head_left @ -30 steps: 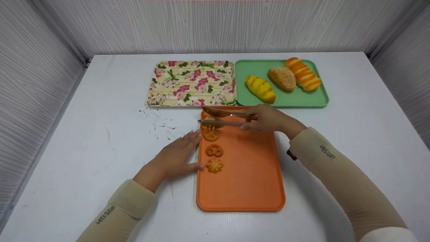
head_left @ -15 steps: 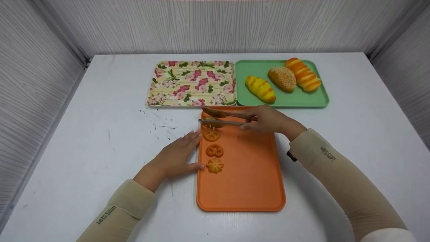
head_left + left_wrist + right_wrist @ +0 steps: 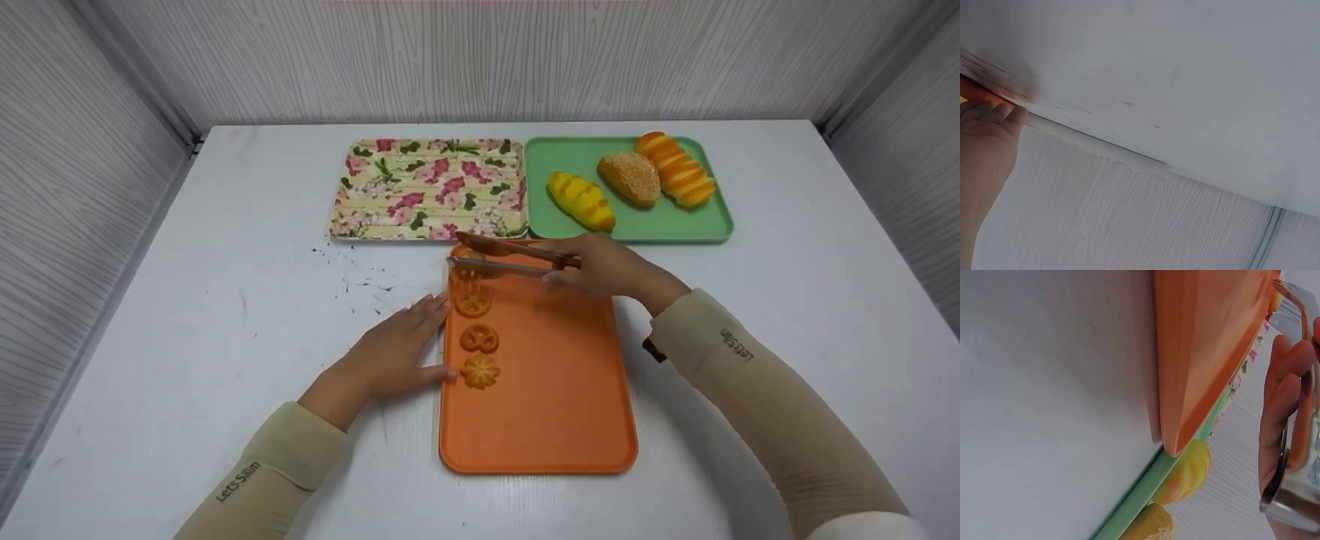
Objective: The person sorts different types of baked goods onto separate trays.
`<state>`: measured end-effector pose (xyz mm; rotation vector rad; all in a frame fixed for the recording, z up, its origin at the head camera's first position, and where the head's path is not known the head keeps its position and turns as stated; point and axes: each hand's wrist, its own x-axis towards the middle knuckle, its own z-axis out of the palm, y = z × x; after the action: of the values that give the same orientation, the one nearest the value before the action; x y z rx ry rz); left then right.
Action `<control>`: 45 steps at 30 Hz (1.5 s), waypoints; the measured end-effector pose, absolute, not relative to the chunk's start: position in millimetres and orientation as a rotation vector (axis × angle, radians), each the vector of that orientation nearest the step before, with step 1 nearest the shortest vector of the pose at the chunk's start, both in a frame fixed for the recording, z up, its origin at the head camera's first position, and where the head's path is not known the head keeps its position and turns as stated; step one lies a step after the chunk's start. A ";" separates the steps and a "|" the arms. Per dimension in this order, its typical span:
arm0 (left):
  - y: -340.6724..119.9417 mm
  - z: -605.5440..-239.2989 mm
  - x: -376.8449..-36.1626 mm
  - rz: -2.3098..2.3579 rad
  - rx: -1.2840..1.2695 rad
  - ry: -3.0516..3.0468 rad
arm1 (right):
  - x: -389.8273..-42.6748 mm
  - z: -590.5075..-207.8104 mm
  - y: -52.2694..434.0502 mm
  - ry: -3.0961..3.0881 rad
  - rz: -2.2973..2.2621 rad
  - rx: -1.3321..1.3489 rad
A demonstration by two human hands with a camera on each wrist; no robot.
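Right hand (image 3: 607, 266) clamped on tongs (image 3: 510, 259) over orange tray (image 3: 555, 420); left hand (image 3: 390, 352) flat, fingers straight, touching tray's edge

From my seat the head view is bright and evenly lit from above, with only soft, short shadows under the forearms on the white surface (image 3: 187, 315). No glare there. Both wrist views are tilted and very close; the orange tray (image 3: 1207, 354) looks smeared, and the tongs (image 3: 1297, 495) catch a bright, blurry reflection.
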<state>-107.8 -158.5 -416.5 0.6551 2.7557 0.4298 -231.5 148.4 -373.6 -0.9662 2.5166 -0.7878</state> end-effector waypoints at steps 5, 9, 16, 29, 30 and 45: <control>-157.9 -417.6 -107.2 0.426 0.663 2.764 | -233.5 -372.0 150.2 2.501 -0.849 -0.975; -157.9 -419.2 -107.1 0.434 0.663 2.762 | -237.3 -371.6 152.1 2.513 -0.898 -0.905; -158.2 -421.6 -106.9 0.424 0.678 2.770 | -248.4 -372.4 152.7 2.589 -0.910 -0.831; -159.1 -421.7 -107.8 0.423 0.687 2.781 | -265.9 -372.3 142.3 2.663 -0.956 -0.623; -159.3 -421.5 -107.8 0.425 0.686 2.779 | -267.3 -372.7 141.5 2.669 -0.952 -0.613; -159.3 -420.2 -108.3 0.425 0.683 2.776 | -279.1 -382.6 134.7 2.752 -0.908 -0.576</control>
<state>-108.3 -159.3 -420.2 0.6830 2.7762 0.4251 -279.1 134.7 -382.6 -0.5763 2.7518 -0.9084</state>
